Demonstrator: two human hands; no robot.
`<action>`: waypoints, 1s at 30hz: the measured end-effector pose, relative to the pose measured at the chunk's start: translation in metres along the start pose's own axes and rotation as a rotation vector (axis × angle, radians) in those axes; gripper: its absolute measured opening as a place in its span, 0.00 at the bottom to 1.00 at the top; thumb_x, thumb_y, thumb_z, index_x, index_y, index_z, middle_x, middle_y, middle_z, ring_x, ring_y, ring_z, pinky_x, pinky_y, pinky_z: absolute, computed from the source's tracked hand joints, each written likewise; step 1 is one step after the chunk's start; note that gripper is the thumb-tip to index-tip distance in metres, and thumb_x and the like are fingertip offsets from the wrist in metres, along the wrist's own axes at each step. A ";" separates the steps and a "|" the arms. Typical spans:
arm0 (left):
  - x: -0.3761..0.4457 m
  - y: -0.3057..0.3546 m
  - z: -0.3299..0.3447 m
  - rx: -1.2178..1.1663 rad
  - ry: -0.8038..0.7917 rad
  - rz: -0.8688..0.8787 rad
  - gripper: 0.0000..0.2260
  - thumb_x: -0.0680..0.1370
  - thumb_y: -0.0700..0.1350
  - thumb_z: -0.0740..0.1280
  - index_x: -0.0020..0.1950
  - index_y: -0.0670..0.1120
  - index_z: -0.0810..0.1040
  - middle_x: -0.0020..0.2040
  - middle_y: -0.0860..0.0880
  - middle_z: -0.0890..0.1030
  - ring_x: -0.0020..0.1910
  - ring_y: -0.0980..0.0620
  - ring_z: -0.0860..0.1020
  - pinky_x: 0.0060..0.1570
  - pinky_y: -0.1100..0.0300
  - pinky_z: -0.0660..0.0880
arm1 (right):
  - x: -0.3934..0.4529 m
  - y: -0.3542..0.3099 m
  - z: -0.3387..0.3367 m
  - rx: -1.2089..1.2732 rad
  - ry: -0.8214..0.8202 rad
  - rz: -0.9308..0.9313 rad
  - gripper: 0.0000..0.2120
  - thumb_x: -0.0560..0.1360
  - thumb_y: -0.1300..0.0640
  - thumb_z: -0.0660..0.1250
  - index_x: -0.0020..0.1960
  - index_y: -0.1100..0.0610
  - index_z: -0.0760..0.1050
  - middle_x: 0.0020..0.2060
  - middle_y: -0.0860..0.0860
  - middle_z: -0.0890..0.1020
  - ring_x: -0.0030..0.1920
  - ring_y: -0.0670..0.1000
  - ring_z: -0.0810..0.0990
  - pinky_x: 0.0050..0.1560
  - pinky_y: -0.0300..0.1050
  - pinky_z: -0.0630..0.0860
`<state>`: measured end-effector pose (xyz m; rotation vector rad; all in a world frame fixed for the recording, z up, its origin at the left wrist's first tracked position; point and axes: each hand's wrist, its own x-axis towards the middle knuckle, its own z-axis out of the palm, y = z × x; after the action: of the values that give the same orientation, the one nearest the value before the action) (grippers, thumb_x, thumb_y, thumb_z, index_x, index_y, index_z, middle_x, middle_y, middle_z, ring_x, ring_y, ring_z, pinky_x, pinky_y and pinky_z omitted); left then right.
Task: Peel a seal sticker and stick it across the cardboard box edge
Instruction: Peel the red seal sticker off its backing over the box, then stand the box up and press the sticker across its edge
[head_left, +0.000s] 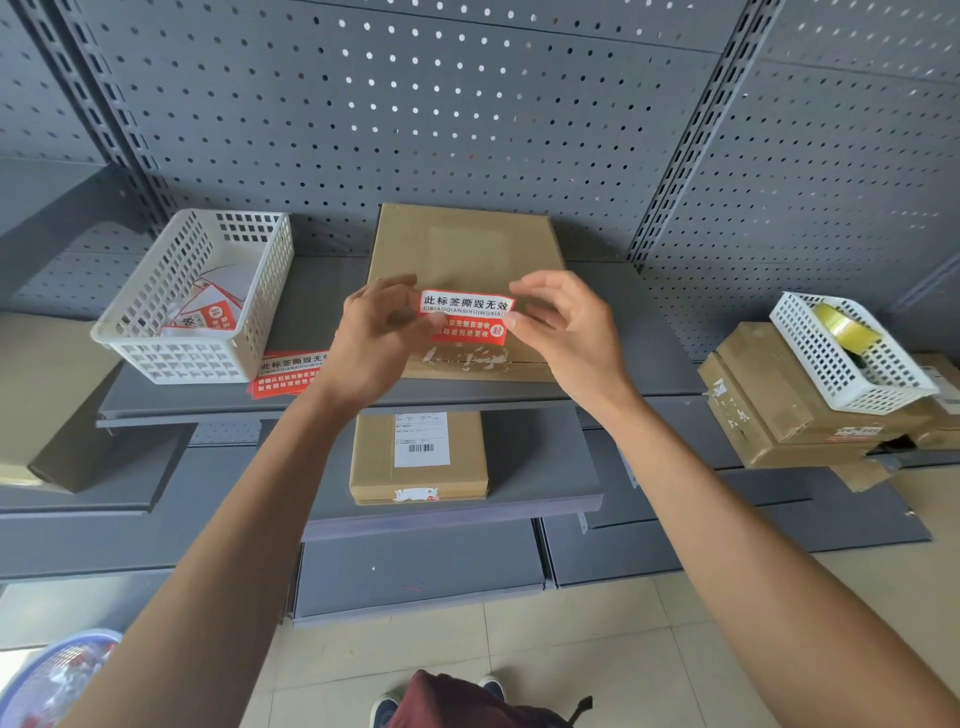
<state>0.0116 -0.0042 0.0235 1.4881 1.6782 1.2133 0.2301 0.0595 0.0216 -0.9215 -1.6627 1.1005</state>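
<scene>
A flat brown cardboard box (462, 244) lies on the grey shelf (623, 332), its near edge scarred with white sticker remnants. I hold a red and white seal sticker (465, 317) in the air just above that near edge. My left hand (376, 340) pinches its left end between thumb and fingers. My right hand (563, 325) pinches its right end. Whether the sticker's backing is still on it is not visible. More red seal stickers (288, 371) lie on the shelf left of the box.
A white mesh basket (200, 296) with used sticker sheets stands at the left. A second white basket (852, 353) with yellow tape rests on stacked cartons at the right. A smaller labelled box (418, 457) sits one shelf lower. Pegboard wall behind.
</scene>
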 end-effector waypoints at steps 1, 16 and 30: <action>0.000 0.000 0.000 -0.018 -0.001 -0.001 0.04 0.78 0.47 0.73 0.44 0.49 0.84 0.70 0.48 0.75 0.64 0.48 0.79 0.64 0.53 0.76 | -0.001 0.001 0.000 -0.031 -0.010 -0.009 0.13 0.72 0.61 0.75 0.55 0.53 0.79 0.56 0.51 0.85 0.60 0.49 0.83 0.67 0.52 0.77; -0.021 0.006 -0.004 -0.143 0.162 0.078 0.05 0.78 0.49 0.72 0.45 0.51 0.87 0.64 0.53 0.81 0.59 0.64 0.79 0.56 0.68 0.72 | -0.019 -0.009 0.008 -0.101 0.098 -0.025 0.02 0.77 0.58 0.71 0.47 0.55 0.83 0.53 0.47 0.86 0.54 0.51 0.85 0.57 0.50 0.82; -0.043 0.015 0.002 -0.123 0.214 0.148 0.08 0.75 0.54 0.72 0.37 0.65 0.83 0.58 0.63 0.82 0.67 0.55 0.73 0.60 0.61 0.67 | -0.030 -0.012 0.005 -0.128 0.069 -0.033 0.03 0.75 0.55 0.71 0.45 0.50 0.83 0.52 0.46 0.86 0.57 0.50 0.83 0.59 0.60 0.80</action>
<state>0.0286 -0.0461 0.0298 1.4712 1.6157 1.5748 0.2330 0.0272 0.0238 -0.9986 -1.7014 0.9381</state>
